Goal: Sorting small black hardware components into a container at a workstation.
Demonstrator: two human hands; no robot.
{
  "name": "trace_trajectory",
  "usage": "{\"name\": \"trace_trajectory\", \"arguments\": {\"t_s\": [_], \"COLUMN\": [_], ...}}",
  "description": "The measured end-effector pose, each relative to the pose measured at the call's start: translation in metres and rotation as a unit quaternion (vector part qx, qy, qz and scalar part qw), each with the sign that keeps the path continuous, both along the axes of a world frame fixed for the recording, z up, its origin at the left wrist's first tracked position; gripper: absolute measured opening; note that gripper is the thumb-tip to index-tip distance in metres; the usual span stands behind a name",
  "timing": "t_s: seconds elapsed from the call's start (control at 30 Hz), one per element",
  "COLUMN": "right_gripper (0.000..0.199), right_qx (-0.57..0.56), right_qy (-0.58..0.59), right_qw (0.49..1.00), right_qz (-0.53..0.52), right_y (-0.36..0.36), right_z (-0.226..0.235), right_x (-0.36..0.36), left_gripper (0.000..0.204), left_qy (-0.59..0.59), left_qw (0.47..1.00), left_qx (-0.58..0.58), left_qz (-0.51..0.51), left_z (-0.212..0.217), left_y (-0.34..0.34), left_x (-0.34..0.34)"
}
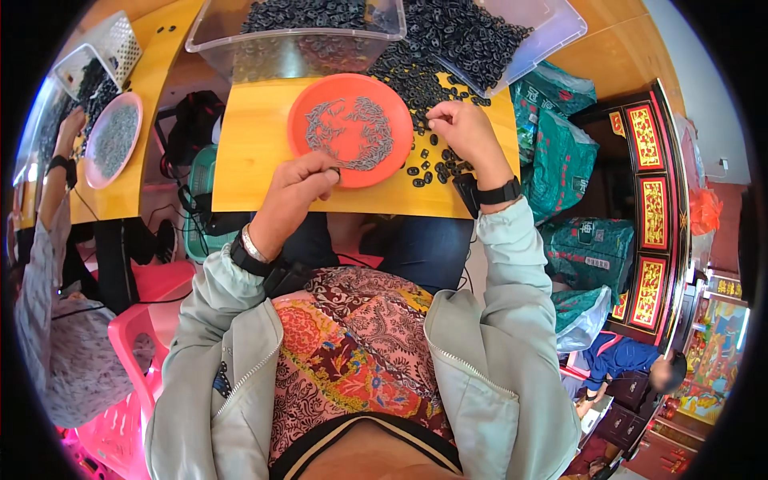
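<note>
A round orange-red plate (398,108) lies on the yellow table (256,128), with many small grey screws (370,120) spread in it. My left hand (294,192) is at the plate's near edge, thumb and forefinger pinched on a small black plastic piece (334,170); most of the piece is hidden by the fingers. To the plate's right, my right hand (470,138) is closed in a pinch above loose black oval pieces (428,164). Whether anything is between its fingertips is too small to tell.
A clear plastic bin (296,56) of black pieces stands behind the plate. A tilted bin (552,32) spills a heap of them at right. Green sacks (560,160) lie beside the table. At left, another person's hand (72,124) works near a pink plate (132,104).
</note>
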State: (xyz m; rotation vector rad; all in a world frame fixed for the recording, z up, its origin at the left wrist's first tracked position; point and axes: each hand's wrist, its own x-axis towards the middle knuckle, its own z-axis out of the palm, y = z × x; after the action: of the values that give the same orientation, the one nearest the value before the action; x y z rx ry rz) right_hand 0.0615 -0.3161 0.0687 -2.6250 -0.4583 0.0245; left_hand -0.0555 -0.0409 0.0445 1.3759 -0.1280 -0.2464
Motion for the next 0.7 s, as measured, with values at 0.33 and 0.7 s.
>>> {"name": "trace_trajectory", "arguments": {"t_s": [0.33, 0.7], "right_gripper": [0.020, 0.008], "right_qx": [-0.044, -0.142], "right_qy": [-0.033, -0.055], "right_qw": [0.990, 0.981], "right_qz": [0.128, 0.122], "right_y": [0.077, 0.092], "right_z": [-0.022, -0.031], "right_x": [0.023, 0.022], "left_gripper": [0.011, 0.005], "left_qy": [0.008, 0.054], "left_qw": [0.996, 0.990], "left_qx": [-0.044, -0.106], "left_qz": [0.076, 0.069], "left_z": [-0.006, -0.017], "left_y": [0.013, 0.013], "left_x": [0.003, 0.002]}}
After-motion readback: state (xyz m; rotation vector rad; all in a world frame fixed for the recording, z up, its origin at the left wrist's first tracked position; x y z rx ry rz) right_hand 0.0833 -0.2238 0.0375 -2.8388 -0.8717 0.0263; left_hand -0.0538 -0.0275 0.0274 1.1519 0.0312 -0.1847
